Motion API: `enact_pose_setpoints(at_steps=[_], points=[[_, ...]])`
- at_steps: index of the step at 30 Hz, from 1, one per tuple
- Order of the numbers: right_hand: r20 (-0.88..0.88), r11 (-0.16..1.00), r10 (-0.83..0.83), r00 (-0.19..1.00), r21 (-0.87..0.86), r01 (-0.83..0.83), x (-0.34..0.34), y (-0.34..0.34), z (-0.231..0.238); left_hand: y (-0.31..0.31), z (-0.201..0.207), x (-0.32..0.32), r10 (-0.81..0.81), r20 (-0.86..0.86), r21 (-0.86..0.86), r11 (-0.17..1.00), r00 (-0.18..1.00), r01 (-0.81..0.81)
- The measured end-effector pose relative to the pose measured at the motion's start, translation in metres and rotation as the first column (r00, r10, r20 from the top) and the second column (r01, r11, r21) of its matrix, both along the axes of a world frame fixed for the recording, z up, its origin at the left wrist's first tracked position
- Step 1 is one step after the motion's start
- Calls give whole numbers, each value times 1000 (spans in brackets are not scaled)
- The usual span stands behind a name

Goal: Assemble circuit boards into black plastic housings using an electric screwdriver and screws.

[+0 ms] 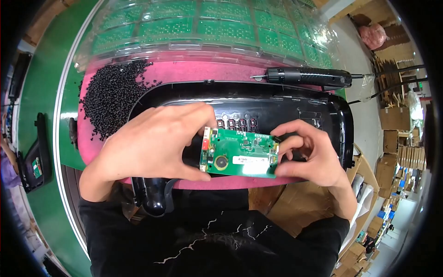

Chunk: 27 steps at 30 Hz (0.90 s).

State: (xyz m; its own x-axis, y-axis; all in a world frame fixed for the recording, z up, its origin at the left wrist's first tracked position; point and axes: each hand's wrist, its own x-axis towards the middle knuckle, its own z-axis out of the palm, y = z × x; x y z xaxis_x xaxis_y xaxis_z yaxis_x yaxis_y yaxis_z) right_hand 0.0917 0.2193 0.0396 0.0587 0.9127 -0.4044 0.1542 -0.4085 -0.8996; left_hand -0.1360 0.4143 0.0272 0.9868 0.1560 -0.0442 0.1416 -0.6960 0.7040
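Note:
A green circuit board (240,150) with a white label, a round metallic part and connectors along its ends is held up between my two hands. My left hand (161,141) grips its left end, thumb at the lower corner and fingers at the upper one. On the right end, my right hand (309,154) pinches it with thumb and curled fingers. Beneath the board lies a black plastic housing (180,97), open side up, with a row of small rectangular slots (240,124). A rounded black handle part (154,196) juts from its lower left.
A pink mat (184,71) lies under the housing. On it are a heap of small black screws (110,97) and a black electric screwdriver (309,76) with a cable to the right. Clear plastic trays of green boards (170,27) stand behind. Another housing (37,161) lies far left.

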Motion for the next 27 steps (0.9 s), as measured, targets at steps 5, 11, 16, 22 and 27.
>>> enact_pose_setpoints(at_steps=[5, 11, 16, 22, 27], points=[[169, 998, 45, 985, 41, -53, 0, 5, -10, 2, -9, 1, 12, -21, 29, 1000, 1000, -11], [591, 899, -13, 807, 359, -249, 9, 24, -36, 2, -10, 6, 131, -50, 241, 964, 990, -115], [654, 897, -19, 756, 346, -277, 2, 29, -45, 4, -17, 4, 148, -32, 311, 941, 989, -131], [672, 897, -41, 739, 351, -270, -2, 34, -47, 7, -19, 0, 137, -34, 332, 936, 990, -118], [691, 901, -27, 722, 329, -281, -6, 37, -47, 10, -18, -3, 130, -91, 328, 940, 987, -94]])
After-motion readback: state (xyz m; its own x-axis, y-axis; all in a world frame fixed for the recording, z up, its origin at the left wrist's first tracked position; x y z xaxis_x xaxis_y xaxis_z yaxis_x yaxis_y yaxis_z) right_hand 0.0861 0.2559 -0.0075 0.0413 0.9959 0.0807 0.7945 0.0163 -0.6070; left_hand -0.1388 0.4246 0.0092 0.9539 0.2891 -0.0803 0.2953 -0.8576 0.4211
